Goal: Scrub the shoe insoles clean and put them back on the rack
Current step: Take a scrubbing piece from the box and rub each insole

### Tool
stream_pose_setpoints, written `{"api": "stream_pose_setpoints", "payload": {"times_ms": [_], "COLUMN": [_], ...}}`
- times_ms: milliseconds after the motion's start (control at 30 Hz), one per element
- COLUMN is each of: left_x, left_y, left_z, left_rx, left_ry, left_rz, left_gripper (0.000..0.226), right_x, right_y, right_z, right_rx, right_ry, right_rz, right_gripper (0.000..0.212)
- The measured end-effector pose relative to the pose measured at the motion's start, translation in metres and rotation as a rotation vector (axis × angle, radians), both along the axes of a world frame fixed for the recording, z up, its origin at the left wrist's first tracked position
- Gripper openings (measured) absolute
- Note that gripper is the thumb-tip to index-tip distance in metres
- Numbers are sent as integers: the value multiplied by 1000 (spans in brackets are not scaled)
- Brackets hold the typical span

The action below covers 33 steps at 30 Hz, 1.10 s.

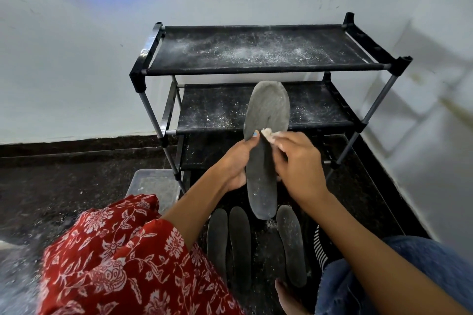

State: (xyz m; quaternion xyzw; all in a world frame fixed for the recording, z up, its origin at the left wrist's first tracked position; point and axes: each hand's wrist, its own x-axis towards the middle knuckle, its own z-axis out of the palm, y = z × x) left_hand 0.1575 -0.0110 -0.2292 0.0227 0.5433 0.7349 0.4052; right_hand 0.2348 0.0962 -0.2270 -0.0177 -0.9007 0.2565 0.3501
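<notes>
A: What are the fingers doing?

B: The right hand (298,161) is curling its fingers round a small pale scrubbing pad (268,134), pinching it and pressing it against the upper face of the grey insole (265,140); the left hand (236,163) is gripping the insole's left edge, its thumb lying across the top face and its other fingers wrapping behind, where I cannot tell how they are lying

A: And where is that insole sitting?

B: It is being held up in the air in front of the black shoe rack (256,69), toe end pointing up and away, heel end hanging down over the floor; it is touching nothing but the two hands and the pad

A: Anything lying below it?

B: Three more dark insoles (239,245) are lying flat on the dark speckled floor (64,174), two close together on the left and one a little apart on the right, all dusted with white specks; the rack's two upper fabric shelves are showing the same white powder; a clear plastic tub (156,185) is standing near the rack's left front leg; a red floral garment (122,258) is covering the left knee and blue fabric (409,276) the right; the white wall (76,71) is standing behind the rack
</notes>
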Motion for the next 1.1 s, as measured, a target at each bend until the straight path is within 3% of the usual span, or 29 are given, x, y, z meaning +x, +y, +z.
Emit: {"api": "stream_pose_setpoints", "payload": {"times_ms": [167,300,367,467,533,633,867,1033,1100], "left_x": [1,-1,-2,-1,-1,-1,-2,-1,-1], "left_y": [-1,-3,-3,-2,-1,-2,-3,-3,-2], "left_z": [-1,0,0,1,0,0,-1,-3,-4], "left_rx": [-18,-17,-8,-13,-19,-20,-23,-19,-3], "left_ry": [-21,-53,-58,-51,-54,-60,-51,-47,-44], "left_rz": [12,46,59,83,90,71,43,41,40], "left_gripper": [39,48,51,53,52,50,47,43,42], "right_x": [0,4,6,6,4,0,2,0,0], "right_y": [-5,-13,-15,-13,-8,-1,-6,-3,-4], "right_z": [-6,-10,-10,-1,1,-4,-8,-9,-9], "right_rx": [61,50,-56,-428,-508,-380,-144,-146,-112], "right_ry": [-84,-213,-198,-179,-169,-115,-188,-206,-165], "right_rz": [80,170,197,142,68,-32,31,6,2], "right_gripper": [32,21,20,22,20,18,12,29,20]}}
